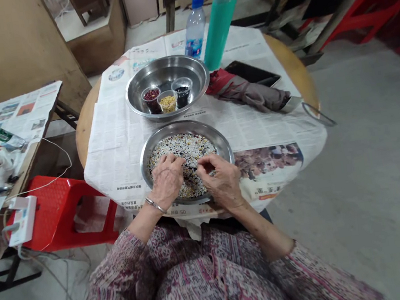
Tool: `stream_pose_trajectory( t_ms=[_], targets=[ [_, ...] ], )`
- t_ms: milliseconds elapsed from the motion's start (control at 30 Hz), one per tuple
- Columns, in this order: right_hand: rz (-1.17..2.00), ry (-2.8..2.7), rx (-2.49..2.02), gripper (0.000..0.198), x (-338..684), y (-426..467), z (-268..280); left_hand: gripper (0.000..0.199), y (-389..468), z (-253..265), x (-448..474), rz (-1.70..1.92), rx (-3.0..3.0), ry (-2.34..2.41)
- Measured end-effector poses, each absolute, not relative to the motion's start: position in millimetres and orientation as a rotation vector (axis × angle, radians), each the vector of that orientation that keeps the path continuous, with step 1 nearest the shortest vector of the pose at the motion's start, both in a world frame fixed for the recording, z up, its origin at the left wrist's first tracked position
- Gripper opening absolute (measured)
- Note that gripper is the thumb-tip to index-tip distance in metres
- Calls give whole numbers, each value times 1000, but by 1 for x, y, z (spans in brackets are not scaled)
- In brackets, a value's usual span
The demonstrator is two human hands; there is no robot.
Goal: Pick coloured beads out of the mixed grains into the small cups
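A round metal tray (pixel 228 151) holds a spread of mixed grains and beans (pixel 189 144), mostly white with yellow, black and dark red bits. My left hand (pixel 168 179), with a metal bangle at the wrist, is over the tray's left side, its fingers curled down to the grains. On the right, my right hand (pixel 221 177) has thumb and forefinger pinched together just above them. Whatever either hand holds is too small or hidden. Behind the tray, a larger metal basin (pixel 190 71) holds clear cups of red beans (pixel 151 95), yellow beans (pixel 168 103) and black beans (pixel 183 91).
Newspaper (pixel 111 133) covers the round table. At its back stand a water bottle (pixel 195 28) and a teal bottle (pixel 222 21). A folded umbrella (pixel 251 93) lies beside a dark tablet (pixel 256 72). To the left are a red stool (pixel 59 211) and a power strip (pixel 23 220) with cables.
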State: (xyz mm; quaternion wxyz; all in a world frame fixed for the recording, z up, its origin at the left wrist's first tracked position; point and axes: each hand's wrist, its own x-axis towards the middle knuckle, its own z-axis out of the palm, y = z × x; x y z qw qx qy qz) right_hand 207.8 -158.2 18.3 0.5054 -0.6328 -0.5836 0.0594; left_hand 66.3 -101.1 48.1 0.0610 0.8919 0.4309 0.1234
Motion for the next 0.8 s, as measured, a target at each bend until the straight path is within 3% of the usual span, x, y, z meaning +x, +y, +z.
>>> stream_pose_trajectory(
  t_ms=[233,800],
  targets=[
    [165,-1407,-1514,11,208,-158,18,17,-107,48,83,148,2760,1180],
    [279,-1433,-1531,11,207,-158,21,13,-116,37,42,648,2592,1315]
  ],
)
